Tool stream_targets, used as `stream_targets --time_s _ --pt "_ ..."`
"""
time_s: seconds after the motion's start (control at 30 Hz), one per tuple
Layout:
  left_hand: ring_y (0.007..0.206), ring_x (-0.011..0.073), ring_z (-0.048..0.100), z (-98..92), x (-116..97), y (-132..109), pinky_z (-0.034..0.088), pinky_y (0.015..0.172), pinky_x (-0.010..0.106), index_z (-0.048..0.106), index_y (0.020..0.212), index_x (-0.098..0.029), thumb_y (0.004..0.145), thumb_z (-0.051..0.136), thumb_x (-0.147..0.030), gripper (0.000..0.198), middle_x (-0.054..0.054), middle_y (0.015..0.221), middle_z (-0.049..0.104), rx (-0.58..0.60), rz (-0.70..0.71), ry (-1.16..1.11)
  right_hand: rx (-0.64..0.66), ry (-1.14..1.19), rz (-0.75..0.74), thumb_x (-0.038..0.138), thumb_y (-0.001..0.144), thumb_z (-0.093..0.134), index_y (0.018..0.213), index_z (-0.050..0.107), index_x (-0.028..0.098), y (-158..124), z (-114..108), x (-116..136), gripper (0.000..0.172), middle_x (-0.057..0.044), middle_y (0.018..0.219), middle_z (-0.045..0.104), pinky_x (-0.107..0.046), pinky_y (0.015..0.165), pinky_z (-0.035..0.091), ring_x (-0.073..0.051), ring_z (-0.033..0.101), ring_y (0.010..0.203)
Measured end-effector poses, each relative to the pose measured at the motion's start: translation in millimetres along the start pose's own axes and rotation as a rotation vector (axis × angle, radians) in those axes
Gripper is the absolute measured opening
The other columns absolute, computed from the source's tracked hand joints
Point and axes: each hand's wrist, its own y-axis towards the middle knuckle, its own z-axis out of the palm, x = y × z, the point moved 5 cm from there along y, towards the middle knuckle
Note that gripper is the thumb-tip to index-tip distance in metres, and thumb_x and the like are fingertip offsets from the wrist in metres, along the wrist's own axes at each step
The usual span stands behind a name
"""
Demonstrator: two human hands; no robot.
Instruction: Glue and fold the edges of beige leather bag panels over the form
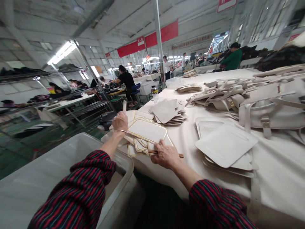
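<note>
My left hand (120, 122) is closed, and a short pale flat strip (124, 106) sticks up from it; I cannot tell exactly what it is. It lies at the left edge of a spread of pale bag panels (147, 129) with yellowish edges, which overlap near the table's front corner. My right hand (164, 154) is closed around a thin brown stick (181, 156) whose end pokes out to the right. Its fingertips touch the near edge of the top panel. A stack of off-white panels (164, 111) sits just behind.
A large white bin (83, 138) stands left of the table. On the right are another panel stack (226, 144) and pale handbags (269, 111) with straps. A dark-capped bottle (154, 93) stands at the table's far left edge. Several people work farther back.
</note>
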Motion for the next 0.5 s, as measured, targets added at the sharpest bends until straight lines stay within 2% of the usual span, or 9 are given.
stream_targets --time_s 0.07,0.1,0.13,0.2,0.23,0.3,0.37,0.43,0.5 --pt "0.101 0.0201 0.058 -24.8 -19 -22 0.05 0.087 0.04 0.055 0.116 -0.015 0.096 0.043 -0.036 0.031 0.011 0.117 0.057 -0.088 0.035 -0.044 0.01 0.065 0.014 0.055 0.084 0.055 0.111 0.062 0.017 0 -11 2 0.047 -0.017 0.127 0.056 -0.042 0.082 0.049 -0.03 0.066 0.097" --pt "0.102 0.0209 0.057 -32.8 -34 -41 0.048 0.086 0.039 0.055 0.115 -0.013 0.098 0.037 -0.033 0.032 0.013 0.116 0.057 -0.096 0.088 -0.074 -0.027 0.143 0.012 0.056 0.086 0.052 0.113 0.061 0.018 -3 -20 5 0.047 -0.015 0.121 0.059 -0.038 0.083 0.049 -0.028 0.064 0.1" --pt "0.102 0.0211 0.057 -37.5 -53 -65 0.047 0.086 0.036 0.055 0.115 -0.012 0.099 0.031 -0.032 0.035 0.013 0.114 0.057 -0.072 0.166 -0.112 -0.099 0.262 -0.006 0.055 0.088 0.051 0.118 0.059 0.018 -8 -31 9 0.048 -0.013 0.117 0.062 -0.035 0.083 0.049 -0.025 0.063 0.102" --pt "0.092 0.0205 0.059 -42.8 -93 -125 0.047 0.082 0.033 0.06 0.105 -0.014 0.097 0.04 -0.035 0.031 0.009 0.1 0.062 0.016 0.323 -0.205 -0.324 0.548 -0.055 0.05 0.088 0.054 0.124 0.054 0.019 -29 -57 15 0.048 -0.008 0.11 0.064 -0.03 0.082 0.048 -0.02 0.061 0.1" --pt "0.089 0.0199 0.059 -46.2 -111 -156 0.047 0.081 0.032 0.061 0.103 -0.014 0.095 0.043 -0.037 0.03 0.009 0.096 0.063 0.056 0.374 -0.258 -0.449 0.655 -0.058 0.046 0.088 0.056 0.121 0.055 0.018 -45 -69 14 0.043 -0.006 0.104 0.065 -0.028 0.079 0.047 -0.018 0.061 0.094" --pt "0.087 0.0177 0.06 -57.8 -141 -216 0.047 0.08 0.029 0.062 0.098 -0.015 0.096 0.044 -0.034 0.027 0.008 0.092 0.065 0.126 0.481 -0.459 -0.641 0.71 0.012 0.036 0.086 0.057 0.102 0.062 0.017 -89 -88 8 0.026 -0.001 0.083 0.063 -0.026 0.069 0.045 -0.014 0.058 0.075" --pt "0.09 0.0163 0.061 -72.1 -158 -266 0.047 0.083 0.028 0.064 0.098 -0.017 0.096 0.044 -0.03 0.024 0.006 0.092 0.067 0.207 0.538 -0.734 -0.761 0.629 0.157 0.029 0.083 0.059 0.083 0.063 0.016 -147 -104 -5 0.013 0.002 0.068 0.057 -0.025 0.062 0.042 -0.012 0.051 0.062" --pt "0.091 0.0156 0.061 -79.8 -157 -305 0.047 0.084 0.029 0.064 0.096 -0.02 0.095 0.047 -0.029 0.019 0.004 0.093 0.067 0.296 0.424 -0.926 -0.83 0.565 0.297 0.028 0.078 0.066 0.08 0.062 0.016 -216 -121 -21 0.013 0.002 0.067 0.056 -0.025 0.059 0.041 -0.011 0.05 0.061" --pt "0.089 0.0156 0.061 -77.1 -141 -342 0.048 0.083 0.029 0.061 0.1 -0.021 0.092 0.054 -0.034 0.017 0.003 0.094 0.065 0.4 0.161 -0.946 -0.879 0.553 0.467 0.032 0.075 0.072 0.083 0.064 0.018 -293 -137 -43 0.018 -0.001 0.072 0.059 -0.026 0.057 0.041 -0.013 0.052 0.062"
